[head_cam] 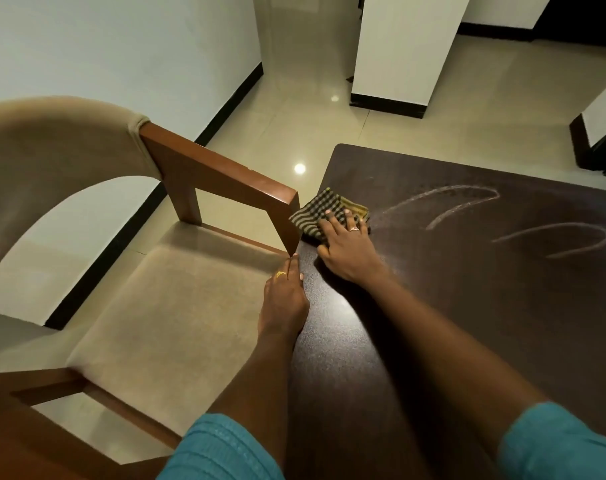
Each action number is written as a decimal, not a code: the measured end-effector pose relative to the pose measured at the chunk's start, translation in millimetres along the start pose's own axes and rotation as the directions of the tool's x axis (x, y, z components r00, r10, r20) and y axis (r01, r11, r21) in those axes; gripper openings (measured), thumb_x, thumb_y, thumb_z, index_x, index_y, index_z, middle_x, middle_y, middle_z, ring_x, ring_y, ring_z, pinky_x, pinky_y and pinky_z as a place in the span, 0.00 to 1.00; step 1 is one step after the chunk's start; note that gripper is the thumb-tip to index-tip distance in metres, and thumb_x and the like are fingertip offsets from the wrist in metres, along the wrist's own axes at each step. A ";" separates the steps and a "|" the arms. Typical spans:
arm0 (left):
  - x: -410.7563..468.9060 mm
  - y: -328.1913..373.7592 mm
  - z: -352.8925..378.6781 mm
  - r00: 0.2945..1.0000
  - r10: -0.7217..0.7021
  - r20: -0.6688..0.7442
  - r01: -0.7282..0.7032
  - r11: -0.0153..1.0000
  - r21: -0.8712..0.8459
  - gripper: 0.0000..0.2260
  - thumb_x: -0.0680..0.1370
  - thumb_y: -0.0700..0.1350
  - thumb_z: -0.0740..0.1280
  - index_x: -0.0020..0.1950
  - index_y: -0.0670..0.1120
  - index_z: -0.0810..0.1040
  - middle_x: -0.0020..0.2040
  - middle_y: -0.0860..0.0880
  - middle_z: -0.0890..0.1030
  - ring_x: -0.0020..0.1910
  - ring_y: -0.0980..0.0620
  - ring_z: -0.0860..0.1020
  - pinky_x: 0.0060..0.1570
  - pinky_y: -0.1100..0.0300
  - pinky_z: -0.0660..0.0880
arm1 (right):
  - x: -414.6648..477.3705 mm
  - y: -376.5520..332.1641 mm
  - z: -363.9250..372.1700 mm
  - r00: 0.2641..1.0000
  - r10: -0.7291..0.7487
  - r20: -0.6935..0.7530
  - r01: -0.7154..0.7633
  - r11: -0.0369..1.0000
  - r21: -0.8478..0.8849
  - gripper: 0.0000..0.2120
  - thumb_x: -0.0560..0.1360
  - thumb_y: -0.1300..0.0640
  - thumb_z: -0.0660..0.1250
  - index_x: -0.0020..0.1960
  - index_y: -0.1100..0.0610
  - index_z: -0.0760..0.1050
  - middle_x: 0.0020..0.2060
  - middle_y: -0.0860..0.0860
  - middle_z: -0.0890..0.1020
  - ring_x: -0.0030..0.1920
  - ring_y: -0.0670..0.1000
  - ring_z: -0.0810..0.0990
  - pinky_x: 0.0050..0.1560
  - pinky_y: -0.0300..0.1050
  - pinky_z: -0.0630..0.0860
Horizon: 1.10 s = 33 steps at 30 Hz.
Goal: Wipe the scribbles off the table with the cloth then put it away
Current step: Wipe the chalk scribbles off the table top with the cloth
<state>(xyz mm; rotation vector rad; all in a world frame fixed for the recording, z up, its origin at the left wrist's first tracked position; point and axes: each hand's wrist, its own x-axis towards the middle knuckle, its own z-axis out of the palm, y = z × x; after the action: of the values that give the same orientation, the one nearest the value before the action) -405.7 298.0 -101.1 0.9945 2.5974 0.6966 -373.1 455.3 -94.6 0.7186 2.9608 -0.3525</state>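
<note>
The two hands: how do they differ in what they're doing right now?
The right hand lies flat, fingers spread, pressing the checked cloth onto the table. The left hand holds nothing and rests along the table's edge beside the chair. The right reaches farther, toward the scribbles. Both wear a ring.

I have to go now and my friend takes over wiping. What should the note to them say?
Right hand: flat on the checked cloth, pressing it on the table near its far left corner.
Left hand: empty, resting on the table's left edge beside the chair.
Done: nothing clearly wiped yet.
Left: wipe off the chalk scribbles to the right of the cloth, then put the cloth away.
</note>
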 end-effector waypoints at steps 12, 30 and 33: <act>1.7 -1.4 1.5 1.000 0.011 -0.023 -0.011 1.000 -0.001 0.20 0.81 0.41 0.50 0.74 0.43 0.58 0.69 0.42 0.69 0.65 0.43 0.68 0.67 0.50 0.64 | 72.3 50.4 -41.2 0.987 0.120 -0.103 -0.116 0.992 0.038 0.20 0.81 0.50 0.53 0.72 0.48 0.65 0.70 0.52 0.70 0.67 0.60 0.71 0.65 0.62 0.68; 5.0 -4.1 5.4 1.000 -0.022 0.003 0.022 0.999 0.031 0.21 0.81 0.41 0.50 0.75 0.45 0.55 0.71 0.45 0.68 0.69 0.46 0.66 0.74 0.45 0.51 | 78.1 136.7 -75.4 0.857 0.490 -0.162 -0.488 0.871 0.054 0.14 0.80 0.61 0.53 0.63 0.63 0.70 0.59 0.65 0.76 0.59 0.64 0.76 0.57 0.57 0.73; 4.7 -3.3 4.6 1.000 -0.024 0.001 0.024 0.999 0.048 0.22 0.80 0.40 0.49 0.75 0.45 0.54 0.72 0.45 0.67 0.69 0.45 0.65 0.73 0.45 0.47 | 48.6 177.1 -71.5 0.719 0.653 -0.239 -0.661 0.748 0.056 0.14 0.79 0.62 0.55 0.61 0.64 0.73 0.60 0.65 0.77 0.60 0.65 0.75 0.60 0.60 0.70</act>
<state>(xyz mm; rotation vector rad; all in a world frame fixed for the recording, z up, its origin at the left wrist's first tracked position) -409.0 300.6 -107.2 0.9758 2.6317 0.6310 -336.0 647.0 -67.4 1.8444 2.6341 -0.1560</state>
